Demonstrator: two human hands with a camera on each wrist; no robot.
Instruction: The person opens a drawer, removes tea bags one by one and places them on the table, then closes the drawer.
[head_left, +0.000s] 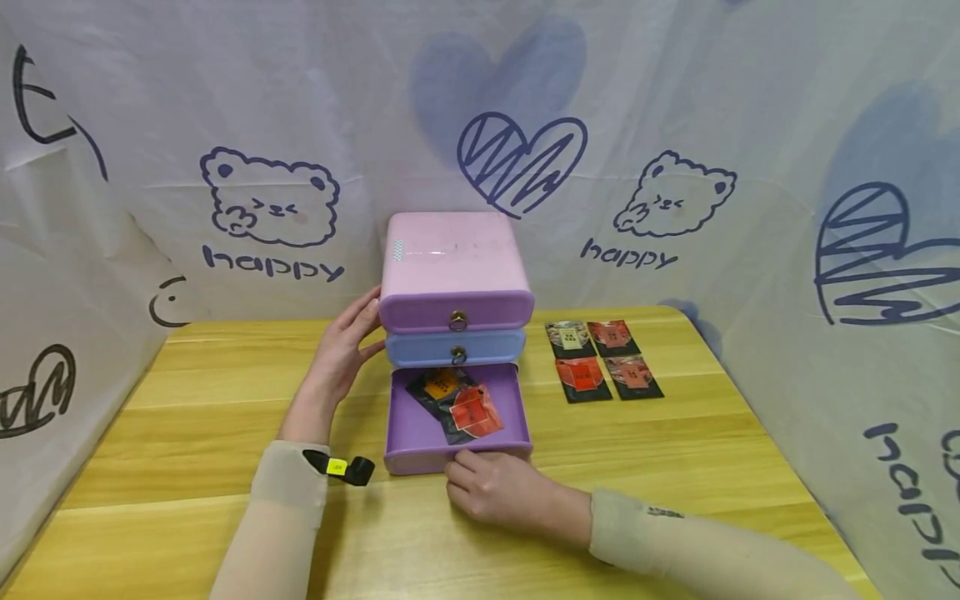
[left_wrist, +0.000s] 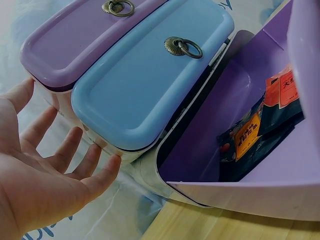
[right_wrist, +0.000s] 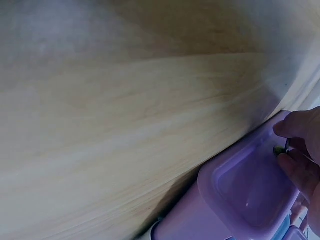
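Observation:
A small three-drawer cabinet with a pink top stands on the table. Its purple bottom drawer is pulled out, holding two dark sachets, one with an orange label and one with a red label. My right hand is at that drawer's front, thumb and fingers pinching its ring pull, mostly hidden by the fingers. Beside the cabinet's left side is my left hand, fingers spread and loosely bent, fingertips touching the side wall. The purple top drawer and blue middle drawer are closed.
To the right of the cabinet, several flat sachets with black and red printing lie in two rows on the wooden table. White cloth printed with bears and hearts hangs behind and at both sides.

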